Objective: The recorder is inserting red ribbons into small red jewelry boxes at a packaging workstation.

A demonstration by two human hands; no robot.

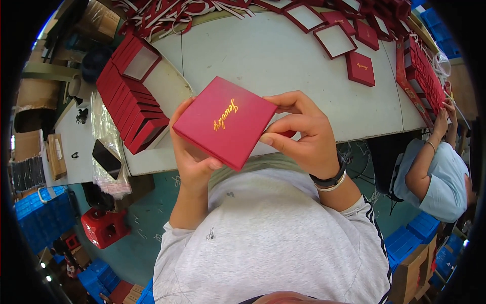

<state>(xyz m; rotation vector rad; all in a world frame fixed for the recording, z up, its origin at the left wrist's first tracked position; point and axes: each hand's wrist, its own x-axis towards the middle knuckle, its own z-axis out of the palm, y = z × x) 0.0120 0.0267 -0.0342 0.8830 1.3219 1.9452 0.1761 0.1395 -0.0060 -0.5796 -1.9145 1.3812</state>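
A square red jewelry box with gold script on top is held up in front of my chest, over the table's near edge. My left hand is closed on its left side, thumb along the lower edge. At its right corner my right hand grips it between thumb and fingers. A small dark red bit shows between the right fingers; what it is I cannot make out. The underside of the box is hidden. Left of it, a row of red box parts stands on edge in a pale tray.
Open red boxes with white insides and a closed red box lie at the back right. Red and white ribbons are heaped at the far edge. A phone lies at left. A co-worker handles red boxes at right.
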